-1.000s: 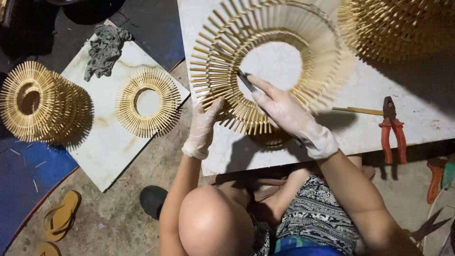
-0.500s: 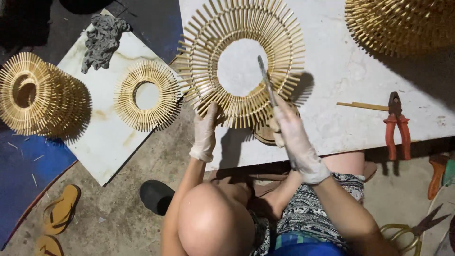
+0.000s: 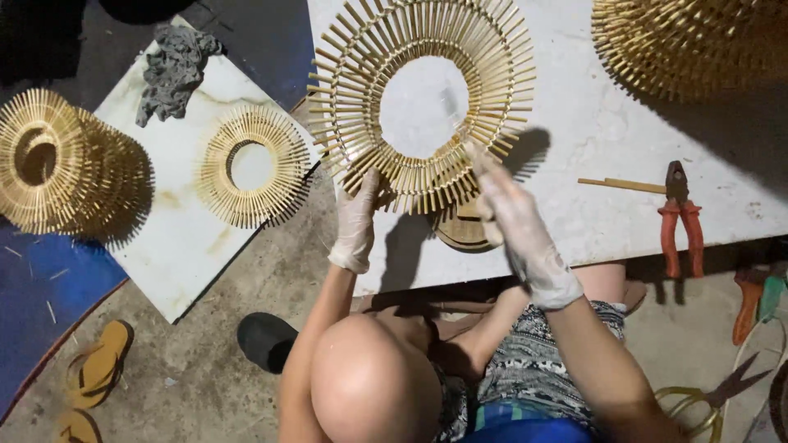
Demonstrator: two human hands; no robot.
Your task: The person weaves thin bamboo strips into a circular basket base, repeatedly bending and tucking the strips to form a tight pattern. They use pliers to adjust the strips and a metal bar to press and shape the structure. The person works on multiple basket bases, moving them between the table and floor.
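A large ring of golden sticks (image 3: 492, 74) stands tilted on the white table (image 3: 591, 139). My left hand (image 3: 355, 221), in a pale glove, holds the ring's lower left edge. My right hand (image 3: 517, 226), also gloved and blurred by motion, is at the ring's lower right edge. It grips a thin tool (image 3: 453, 111) that shows only as a faint streak across the ring's hole. A small round wooden piece (image 3: 460, 234) lies under the ring at the table's near edge.
Red-handled pliers (image 3: 680, 213) and loose sticks (image 3: 624, 184) lie at the right; a bigger golden stick piece (image 3: 689, 41) sits behind. A marble slab (image 3: 180, 238) at the left carries a smaller ring (image 3: 254, 164) and grey cloth (image 3: 176, 70). A stacked golden shade (image 3: 57, 160), sandals (image 3: 98, 365) and scissors (image 3: 706, 398) are on the floor.
The big ring has been turned and stood more upright. My right hand slid from the ring's inner rim down to its lower right edge, tool still in it. My left hand kept its hold.
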